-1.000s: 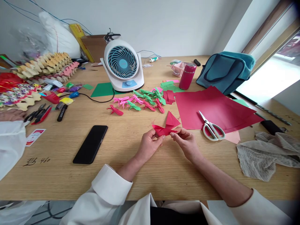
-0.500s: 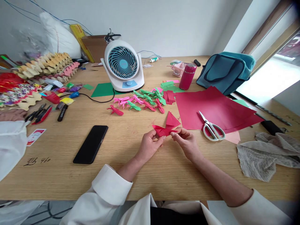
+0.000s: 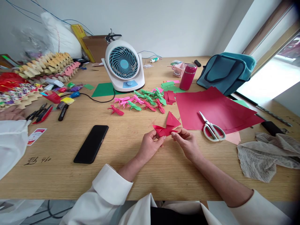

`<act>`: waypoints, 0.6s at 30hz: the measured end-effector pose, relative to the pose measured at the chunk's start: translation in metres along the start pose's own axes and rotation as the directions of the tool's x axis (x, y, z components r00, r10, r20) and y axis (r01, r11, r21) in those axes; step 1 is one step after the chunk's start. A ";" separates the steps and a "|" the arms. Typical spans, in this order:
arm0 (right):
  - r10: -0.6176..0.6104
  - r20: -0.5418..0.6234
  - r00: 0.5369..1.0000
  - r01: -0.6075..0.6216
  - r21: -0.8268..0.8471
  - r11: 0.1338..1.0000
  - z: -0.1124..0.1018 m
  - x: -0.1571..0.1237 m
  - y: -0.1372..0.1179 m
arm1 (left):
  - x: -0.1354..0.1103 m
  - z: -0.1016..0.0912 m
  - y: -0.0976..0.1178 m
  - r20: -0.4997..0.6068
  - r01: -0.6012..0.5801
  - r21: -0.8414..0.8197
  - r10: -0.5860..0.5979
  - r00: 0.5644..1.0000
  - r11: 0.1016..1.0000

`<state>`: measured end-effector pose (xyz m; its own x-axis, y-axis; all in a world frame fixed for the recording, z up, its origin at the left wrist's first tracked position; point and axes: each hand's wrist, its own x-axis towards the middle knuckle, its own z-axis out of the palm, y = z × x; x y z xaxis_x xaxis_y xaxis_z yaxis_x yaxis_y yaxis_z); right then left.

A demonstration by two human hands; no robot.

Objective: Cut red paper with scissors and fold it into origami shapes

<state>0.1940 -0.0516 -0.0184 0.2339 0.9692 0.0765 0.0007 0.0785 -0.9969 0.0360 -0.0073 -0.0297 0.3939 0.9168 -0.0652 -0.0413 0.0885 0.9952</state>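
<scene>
My left hand [image 3: 150, 144] and my right hand [image 3: 186, 141] both pinch a small folded red paper piece [image 3: 164, 129] just above the wooden table [image 3: 126, 147]. Each hand's fingers are closed on one end of the fold. A loose red paper triangle [image 3: 172, 119] lies right behind it. Several finished folded paper figures [image 3: 140, 103] in pink, green and red lie in a scatter further back. Red paper sheets [image 3: 211, 106] lie to the right with white-handled scissors [image 3: 212, 128] on them.
A black phone [image 3: 91, 143] lies left of my hands. A white desk fan [image 3: 124, 65] stands at the back, a red bottle [image 3: 187, 76] and teal bag [image 3: 226, 72] to its right. A grey cloth [image 3: 267, 153] lies far right. Pens and paper crafts [image 3: 42, 75] crowd the left, beside another person's white sleeve [image 3: 10, 143].
Almost nothing has moved; both hands stay pinched on the red folded piece in the same spot. The other person's hand at the far left shifted slightly.
</scene>
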 end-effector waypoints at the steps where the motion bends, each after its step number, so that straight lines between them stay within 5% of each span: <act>1: 0.001 0.000 1.000 -0.001 0.006 1.000 0.000 0.000 0.000 | 0.000 0.000 0.001 -0.002 0.005 -0.004 -0.005 1.000 1.000; 11: 0.017 -0.006 1.000 -0.016 0.040 0.999 0.001 0.001 0.000 | 0.000 0.001 -0.001 -0.015 0.016 -0.031 -0.017 1.000 0.999; 18: 0.030 0.112 0.993 -0.041 0.097 0.994 0.005 0.001 0.012 | -0.002 0.005 0.003 -0.051 0.041 -0.065 -0.044 0.998 0.997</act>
<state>0.1894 -0.0481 -0.0305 0.1237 0.9912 0.0478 -0.1031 0.0608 -0.9928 0.0402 -0.0107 -0.0257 0.3480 0.9307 -0.1125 -0.0845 0.1506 0.9850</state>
